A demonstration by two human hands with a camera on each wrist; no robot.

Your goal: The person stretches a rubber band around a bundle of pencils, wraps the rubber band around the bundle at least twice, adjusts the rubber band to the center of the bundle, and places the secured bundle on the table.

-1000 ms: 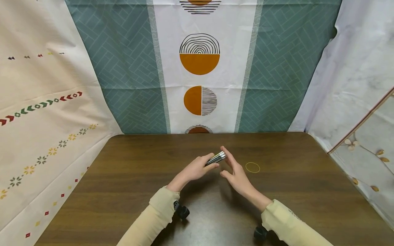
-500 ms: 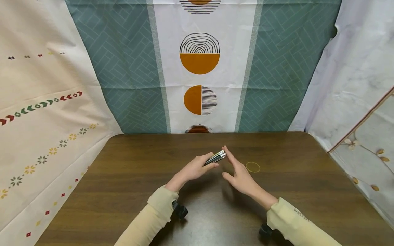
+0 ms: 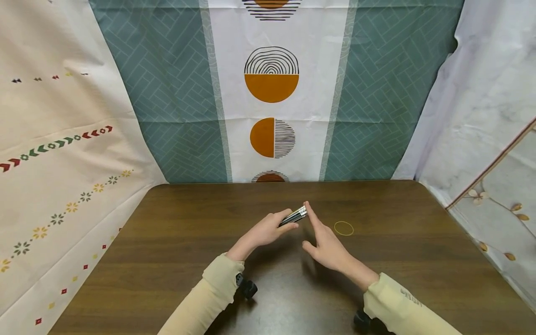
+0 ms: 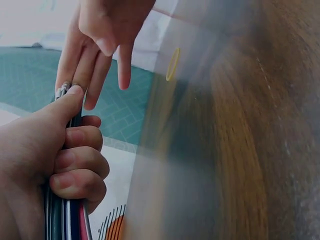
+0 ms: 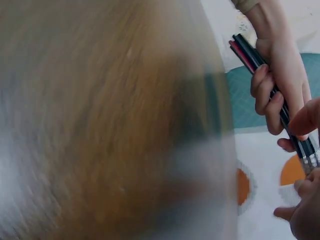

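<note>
A bundle of several slim pencils (image 3: 293, 216), dark and striped with silvery ends, is gripped in my left hand (image 3: 265, 230) above the table. In the left wrist view the fingers curl round the pencils (image 4: 70, 220) and the thumb lies along them near the silvery ends. My right hand (image 3: 328, 246) has its fingers stretched out, their tips against the silvery ends, its thumb apart. The right wrist view shows the other ends of the pencils (image 5: 245, 52) sticking out behind the left hand, one of them pinkish red.
A thin yellow rubber band (image 3: 344, 235) lies on the brown wooden table (image 3: 188, 209), right of my right hand. Patterned cloths (image 3: 180, 93) hang behind the table and along both sides.
My right hand has shifted slightly to the right and its fingers lie straighter against the pencil ends. The left hand keeps its grip and has hardly moved. The rubber band stays put.
</note>
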